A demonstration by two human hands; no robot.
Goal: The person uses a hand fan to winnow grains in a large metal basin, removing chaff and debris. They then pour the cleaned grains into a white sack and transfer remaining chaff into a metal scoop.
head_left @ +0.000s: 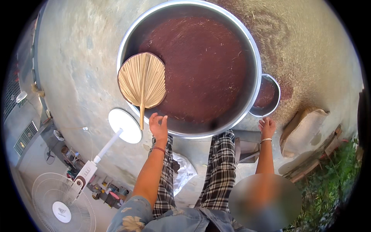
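Note:
A wide metal basin (pixel 256 50) in front of my knees holds a broad layer of small dark-red grains flecked with straw-coloured bits. Over its left rim lies a round palm-leaf hand fan (pixel 145 79), its handle pointing toward me. My left hand (pixel 158 125) is at the near left rim, just right of that handle and apart from it, thumb and bent fingers spread with nothing between them. Off to the right, my right hand (pixel 266 127) has its fingers curled in just below a small metal bowl (pixel 278 92) of red grains. What those fingers hold, if anything, is hidden.
Pale chaff (pixel 301 58) covers the floor right of the basin. A woven basket (pixel 303 131) rests beyond my right hand. A white standing electric fan (pixel 63 208) with a round base (pixel 124 125) is at left. Between my legs lies a white sack (pixel 184 172). Green plants grow at lower right.

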